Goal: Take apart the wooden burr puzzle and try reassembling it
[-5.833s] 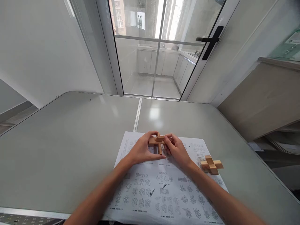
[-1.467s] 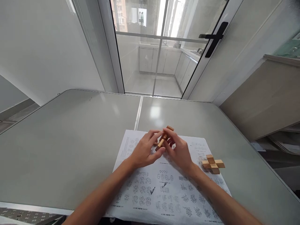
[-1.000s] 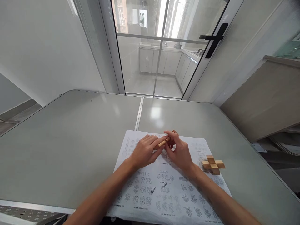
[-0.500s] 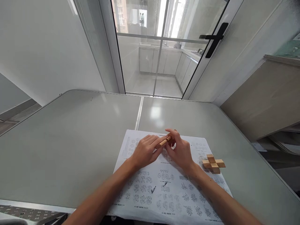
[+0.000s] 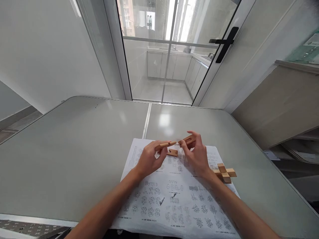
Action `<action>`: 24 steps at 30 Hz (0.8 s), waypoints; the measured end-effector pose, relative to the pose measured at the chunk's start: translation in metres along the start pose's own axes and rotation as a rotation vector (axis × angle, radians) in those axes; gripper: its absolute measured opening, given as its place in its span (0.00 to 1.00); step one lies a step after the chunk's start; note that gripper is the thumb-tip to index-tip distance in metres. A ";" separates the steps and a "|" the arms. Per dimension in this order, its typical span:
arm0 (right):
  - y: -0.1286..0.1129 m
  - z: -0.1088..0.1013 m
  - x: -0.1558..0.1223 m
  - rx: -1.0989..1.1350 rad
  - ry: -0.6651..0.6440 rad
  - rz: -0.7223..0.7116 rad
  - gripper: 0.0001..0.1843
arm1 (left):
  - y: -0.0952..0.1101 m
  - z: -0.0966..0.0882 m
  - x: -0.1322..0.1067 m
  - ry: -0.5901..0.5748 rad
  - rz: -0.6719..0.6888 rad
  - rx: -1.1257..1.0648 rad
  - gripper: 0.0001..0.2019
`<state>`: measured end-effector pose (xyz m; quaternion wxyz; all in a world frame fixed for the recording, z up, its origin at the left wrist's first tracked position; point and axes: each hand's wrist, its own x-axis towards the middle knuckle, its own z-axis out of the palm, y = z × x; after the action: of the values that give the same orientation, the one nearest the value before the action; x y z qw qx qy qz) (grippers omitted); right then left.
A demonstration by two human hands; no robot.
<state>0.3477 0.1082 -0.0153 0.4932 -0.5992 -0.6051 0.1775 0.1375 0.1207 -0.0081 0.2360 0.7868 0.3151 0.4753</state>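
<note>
Between the fingers of my left hand is a slim notched wooden puzzle piece, its tip pointing right. My right hand pinches a slotted wooden puzzle piece, raised and tilted; a small gap separates the two pieces. Below my left fingers, another wooden piece with a hole shows over the paper, its left end hidden by the hand. An assembled cross-shaped wooden puzzle sits beside my right forearm, at the right edge of the printed sheet.
The sheet, covered in small line diagrams, lies on a grey table with a seam at mid-width. Past the far edge stands a glass door with a black handle. A shelf unit rises on the right.
My hands have moved apart, each with its own wooden piece, where before the pieces were together. The holed piece beneath my left hand has come into sight.
</note>
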 end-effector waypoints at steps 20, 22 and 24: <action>0.005 0.008 -0.003 0.179 -0.094 0.064 0.25 | 0.001 0.002 0.001 -0.152 -0.370 -0.379 0.09; 0.005 0.008 -0.002 0.180 -0.087 0.069 0.21 | 0.002 0.003 0.003 -0.128 -0.414 -0.445 0.09; 0.005 0.009 -0.002 0.196 -0.083 0.064 0.16 | 0.002 0.003 0.005 -0.089 -0.462 -0.501 0.10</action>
<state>0.3430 0.1107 -0.0236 0.5181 -0.5593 -0.5853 0.2761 0.1425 0.1232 -0.0052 0.5367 0.6325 0.3479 0.4369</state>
